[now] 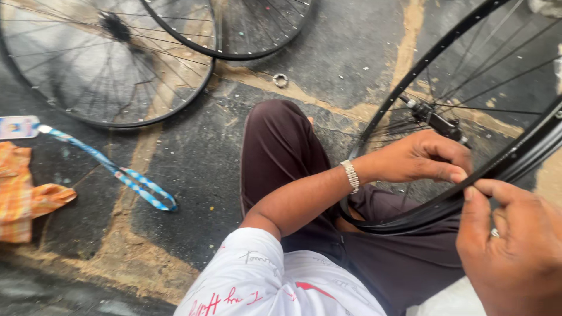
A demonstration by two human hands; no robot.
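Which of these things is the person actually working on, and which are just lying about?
In hand:
- black wheel rim, pinched by left hand and right hand
- its hub and spokes

Lying about:
- two spoked wheels on the floor
- blue lanyard with card
- orange cloth
- small metal ring

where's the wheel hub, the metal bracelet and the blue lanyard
wheel hub (434, 119): head view, on its dark axle body.
metal bracelet (351, 175): head view, on the links across the wrist.
blue lanyard (126, 177): head view, mid-strap.
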